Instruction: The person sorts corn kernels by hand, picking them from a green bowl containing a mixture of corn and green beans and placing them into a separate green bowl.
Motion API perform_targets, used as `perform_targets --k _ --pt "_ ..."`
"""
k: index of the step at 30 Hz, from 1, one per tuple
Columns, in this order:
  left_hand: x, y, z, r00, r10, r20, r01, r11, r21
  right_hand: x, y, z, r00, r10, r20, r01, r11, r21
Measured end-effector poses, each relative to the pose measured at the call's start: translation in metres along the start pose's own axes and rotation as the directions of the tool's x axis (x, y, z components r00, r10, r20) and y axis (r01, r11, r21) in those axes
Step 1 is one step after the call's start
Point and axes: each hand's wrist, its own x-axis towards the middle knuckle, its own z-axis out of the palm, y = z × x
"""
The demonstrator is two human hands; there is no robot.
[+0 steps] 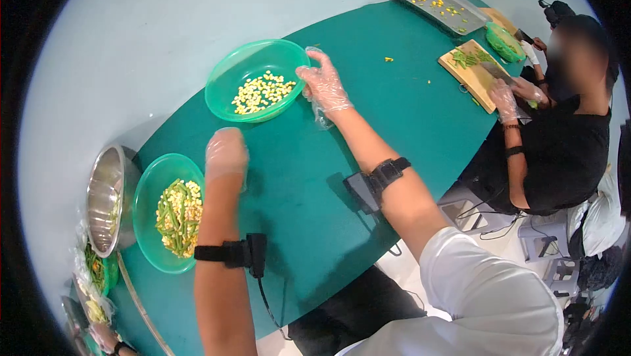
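Right now the right hand (324,86), in a thin, crinkled clear plastic glove, lies open with its fingers spread against the near rim of a round, translucent green plastic bowl (253,60). The fingertips touch the rim, but no closed grip on it shows. This bowl sits toward the far edge of the teal-topped table (368,159) and holds a shallow scatter of pale yellow corn kernels (263,92).

The left hand (225,154), gloved likewise and blurred, hangs knuckles-up over the table, just beside a second green plastic bowl (148,191). I cannot tell whether it has hold of anything. That second bowl carries a mix of cut green beans and corn (179,218), and a shiny steel mixing bowl (105,191) stands touching it on the far side.

The corn bowl looks light and thin-walled, likely a little flexible, with a smooth surface that may slip under the loose glove. Its rolled rim seems the sound place to pinch, and kept level, since the loose kernels would roll readily.

Black straps with small devices wrap both forearms. Across the table another person's gloved hands work at a pale wooden cutting board (474,76), near a flat metal tray (437,7).
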Motion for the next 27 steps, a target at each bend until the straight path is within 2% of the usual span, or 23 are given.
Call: perform_targets --k 7,9,10,12,13,16,17,20,21,24,27 --pt "-0.002 0.006 0.002 0.995 -0.034 0.091 0.035 0.999 -0.008 -0.002 -0.001 0.0 1.0 -0.004 -0.006 0.004 1.0 0.015" --pt "-0.013 0.009 -0.016 0.998 0.02 0.053 -0.013 0.992 -0.127 -0.001 -0.004 0.002 0.999 0.003 -0.032 -0.004 1.0 -0.019" --pt "-0.018 0.011 -0.029 0.998 0.048 0.03 -0.042 0.981 -0.191 0.0 -0.005 0.0 1.0 -0.002 -0.024 0.002 1.0 -0.013" --pt "-0.036 0.003 -0.05 0.979 0.081 -0.189 -0.13 0.955 -0.265 0.001 -0.005 -0.003 1.0 -0.014 -0.013 0.014 1.0 -0.001" --pt "-0.045 -0.002 -0.066 0.952 0.093 -0.29 -0.179 0.941 -0.286 0.001 -0.005 -0.002 0.998 0.005 -0.061 -0.006 1.0 -0.018" --pt "-0.073 -0.015 -0.126 0.986 -0.167 -0.026 0.147 0.924 -0.354 -0.005 0.003 -0.012 1.0 0.001 -0.004 -0.001 0.999 0.05" --pt "-0.082 -0.025 -0.129 0.983 -0.181 -0.014 0.166 0.926 -0.338 -0.002 0.005 -0.016 0.999 0.034 -0.002 -0.034 0.999 0.027" --pt "-0.093 -0.064 -0.134 0.973 -0.227 -0.024 0.205 0.913 -0.353 0.0 -0.008 -0.007 0.996 0.026 0.083 -0.039 0.986 0.161" --pt "-0.097 -0.071 -0.135 0.971 -0.24 -0.003 0.221 0.9 -0.375 -0.008 -0.015 -0.007 0.988 0.096 0.12 -0.114 0.981 0.156" --pt "-0.096 -0.075 -0.14 0.967 -0.255 0.006 0.234 0.879 -0.416 -0.01 -0.023 -0.007 0.96 0.16 0.23 -0.183 0.98 0.08" --pt "-0.092 -0.073 -0.138 0.978 -0.209 -0.005 0.175 0.828 -0.532 -0.014 -0.023 0.001 0.925 0.127 0.359 -0.141 0.99 0.013"
